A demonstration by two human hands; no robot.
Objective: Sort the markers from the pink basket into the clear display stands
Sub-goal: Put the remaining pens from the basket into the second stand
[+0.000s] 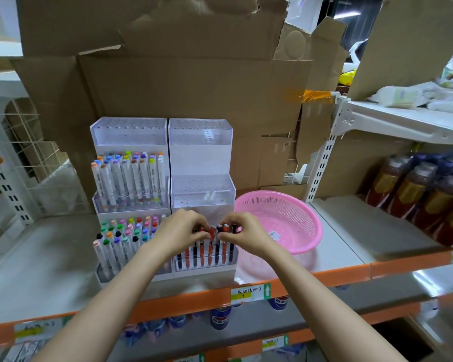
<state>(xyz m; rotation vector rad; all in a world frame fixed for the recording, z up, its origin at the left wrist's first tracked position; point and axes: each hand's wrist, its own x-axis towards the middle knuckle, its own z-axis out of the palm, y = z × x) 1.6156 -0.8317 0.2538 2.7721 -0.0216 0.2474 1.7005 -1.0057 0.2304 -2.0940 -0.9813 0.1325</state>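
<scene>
Two clear tiered display stands sit side by side on the shelf. The left stand (131, 202) holds several white markers with coloured caps on its middle and lower tiers. The right stand (202, 189) has bare upper tiers and a front row of red and black markers (212, 253). My left hand (179, 231) and my right hand (242, 232) meet over that front row, fingers curled, pinching the tops of the markers there. The pink basket (285, 220) lies tilted to the right of the stands, and no markers show inside it.
Torn brown cardboard (194, 82) forms the wall behind the stands. Dark bottles with gold labels (424, 194) fill the shelf on the right. A white bracket shelf (403, 118) with packets hangs above them. The shelf's orange front edge (194, 299) carries price labels.
</scene>
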